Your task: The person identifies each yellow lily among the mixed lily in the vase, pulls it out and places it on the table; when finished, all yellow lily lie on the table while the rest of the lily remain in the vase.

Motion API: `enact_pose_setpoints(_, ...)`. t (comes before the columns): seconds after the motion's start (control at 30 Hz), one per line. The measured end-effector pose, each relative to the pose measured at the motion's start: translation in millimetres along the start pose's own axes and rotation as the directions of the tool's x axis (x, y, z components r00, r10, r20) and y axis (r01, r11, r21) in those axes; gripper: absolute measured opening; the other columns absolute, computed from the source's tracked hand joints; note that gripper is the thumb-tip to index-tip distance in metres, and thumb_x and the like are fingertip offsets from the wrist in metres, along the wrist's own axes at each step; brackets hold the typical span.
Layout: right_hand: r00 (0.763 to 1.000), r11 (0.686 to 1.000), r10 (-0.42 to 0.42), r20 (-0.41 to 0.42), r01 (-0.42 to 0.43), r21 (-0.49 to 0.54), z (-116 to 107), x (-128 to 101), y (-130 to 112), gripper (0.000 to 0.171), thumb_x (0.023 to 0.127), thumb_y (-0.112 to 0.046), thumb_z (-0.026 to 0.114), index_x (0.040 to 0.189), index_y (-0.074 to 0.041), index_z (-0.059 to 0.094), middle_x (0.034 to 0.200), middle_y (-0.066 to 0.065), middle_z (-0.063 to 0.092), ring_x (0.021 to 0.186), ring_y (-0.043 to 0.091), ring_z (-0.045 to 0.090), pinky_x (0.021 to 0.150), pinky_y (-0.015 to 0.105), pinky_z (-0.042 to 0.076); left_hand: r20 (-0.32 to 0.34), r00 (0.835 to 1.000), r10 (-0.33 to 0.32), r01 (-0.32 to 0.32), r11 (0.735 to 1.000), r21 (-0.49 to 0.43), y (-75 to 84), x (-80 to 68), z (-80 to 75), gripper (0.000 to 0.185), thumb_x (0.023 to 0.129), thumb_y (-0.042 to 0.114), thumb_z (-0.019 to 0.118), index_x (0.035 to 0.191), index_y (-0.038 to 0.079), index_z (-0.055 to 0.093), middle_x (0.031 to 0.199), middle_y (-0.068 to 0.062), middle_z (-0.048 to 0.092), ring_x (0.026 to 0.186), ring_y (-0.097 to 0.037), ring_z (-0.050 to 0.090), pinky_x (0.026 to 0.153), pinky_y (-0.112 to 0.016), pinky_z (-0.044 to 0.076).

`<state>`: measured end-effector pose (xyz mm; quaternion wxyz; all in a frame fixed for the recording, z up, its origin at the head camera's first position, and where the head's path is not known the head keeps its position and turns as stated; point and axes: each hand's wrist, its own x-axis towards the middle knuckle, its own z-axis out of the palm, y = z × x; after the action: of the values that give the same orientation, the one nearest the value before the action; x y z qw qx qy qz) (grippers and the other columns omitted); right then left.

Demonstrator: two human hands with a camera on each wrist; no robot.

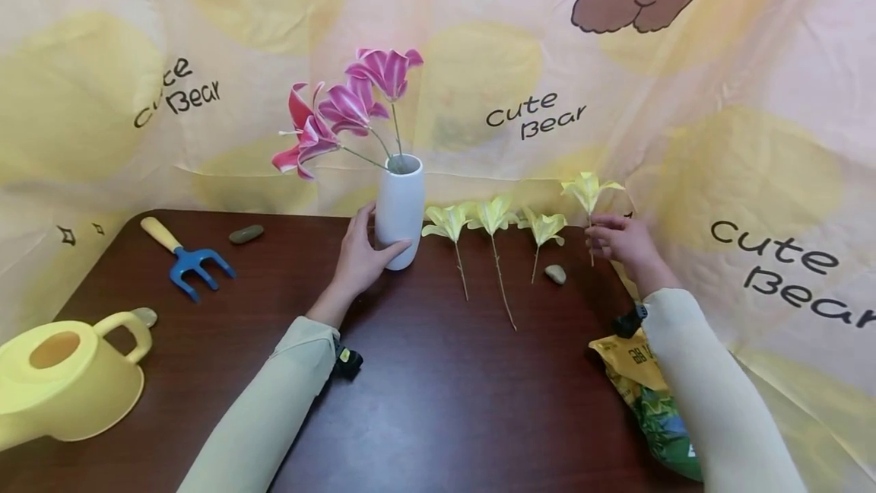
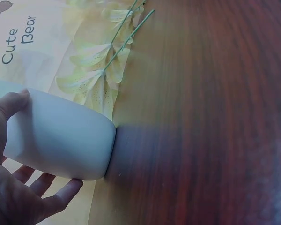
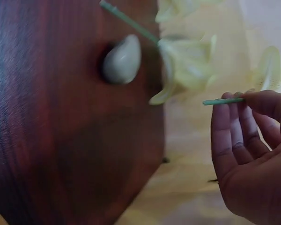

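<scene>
A white vase [image 1: 400,208] stands upright near the table's back edge with three pink lilies [image 1: 349,106] leaning leftward out of its mouth. My left hand [image 1: 363,253] grips the vase's lower body, thumb across the front; in the left wrist view the fingers curl round the vase [image 2: 65,136]. At the right, my right hand [image 1: 626,242] pinches the stem of a yellow lily [image 1: 588,190], its bloom upright above the fingers. The right wrist view shows the green stem end [image 3: 222,101] between thumb and fingers. Three more yellow lilies [image 1: 494,215] lie between the vase and that hand.
A grey stone [image 1: 556,274] lies below the yellow lilies. At the left are a yellow watering can [image 1: 82,379], a blue hand fork [image 1: 198,268], a dark stone [image 1: 246,234] and a pale stone [image 1: 145,316]. A yellow-green bag [image 1: 650,394] sits under the right forearm. Printed cloth hangs behind.
</scene>
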<state>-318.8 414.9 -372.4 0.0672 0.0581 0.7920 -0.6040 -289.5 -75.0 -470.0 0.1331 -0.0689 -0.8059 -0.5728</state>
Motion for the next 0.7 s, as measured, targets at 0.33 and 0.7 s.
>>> enact_pose_setpoints(0.33,0.995,0.995,0.098,0.028,-0.097,-0.033,-1,18,27,0.026,0.111,0.004,0.057,0.136,0.002,0.060,0.081,-0.012,0.077,0.079,0.007,0.075,0.077,0.027,0.069,0.007,1.000,-0.012,0.012,1.000,0.005,1.2,0.3,-0.9,0.099,0.092,0.034,0.095,0.171,0.016,0.038,0.160,-0.019,0.051,0.146,-0.039,0.056,0.123,-0.063,0.050)
enact_pose_setpoints(0.7,0.982,0.978,0.175,0.076,-0.164,-0.130,9,25,36,0.045,0.111,0.004,0.056,0.153,0.014,0.045,0.083,-0.009,0.073,0.079,0.008,0.070,0.080,0.030,0.069,0.015,1.000,-0.022,0.022,1.000,-0.002,1.4,0.6,-1.4,0.099,0.092,0.035,0.095,0.171,0.016,0.037,0.162,-0.019,0.050,0.149,-0.040,0.055,0.125,-0.063,0.049)
